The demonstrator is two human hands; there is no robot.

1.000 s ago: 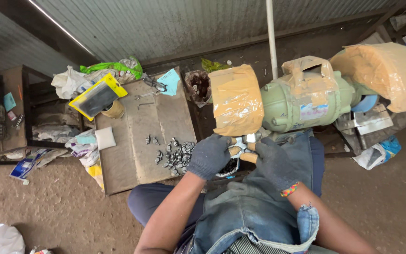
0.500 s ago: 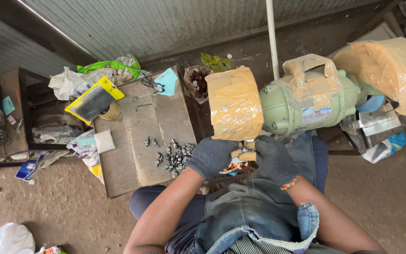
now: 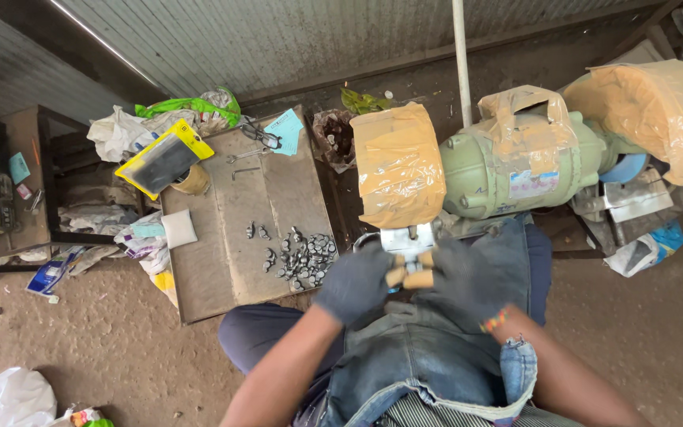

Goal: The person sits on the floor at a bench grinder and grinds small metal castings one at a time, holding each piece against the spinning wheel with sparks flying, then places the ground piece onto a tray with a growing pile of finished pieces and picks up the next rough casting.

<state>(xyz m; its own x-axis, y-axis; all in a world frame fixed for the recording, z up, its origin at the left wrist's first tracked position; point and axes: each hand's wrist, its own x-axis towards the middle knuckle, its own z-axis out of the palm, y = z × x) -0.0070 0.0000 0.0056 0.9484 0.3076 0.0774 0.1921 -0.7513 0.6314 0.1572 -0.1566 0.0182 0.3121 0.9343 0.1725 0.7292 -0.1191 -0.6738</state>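
Both my hands wear dark gloves and meet just below the tape-wrapped left wheel cover (image 3: 397,166) of a green bench grinder (image 3: 507,170). My left hand (image 3: 355,282) and my right hand (image 3: 460,277) pinch a small piece (image 3: 409,277) between their fingertips, right under the grinder's metal rest (image 3: 409,237). The piece is mostly hidden by my fingers. A denim cloth (image 3: 413,356) covers my lap. A pile of several small dark metal parts (image 3: 306,257) lies on a brown board (image 3: 223,269) to the left of my left hand.
The grinder's right wheel cover (image 3: 650,111) is also wrapped in tan tape. A white pole (image 3: 462,47) rises behind the grinder. A yellow-edged pouch (image 3: 164,160), rags and bags crowd the board's far left. Corrugated sheet wall at the back; dirt floor around.
My right hand has come in from the lap to join the left. Both hands have moved up close to the rest under the left wheel cover.
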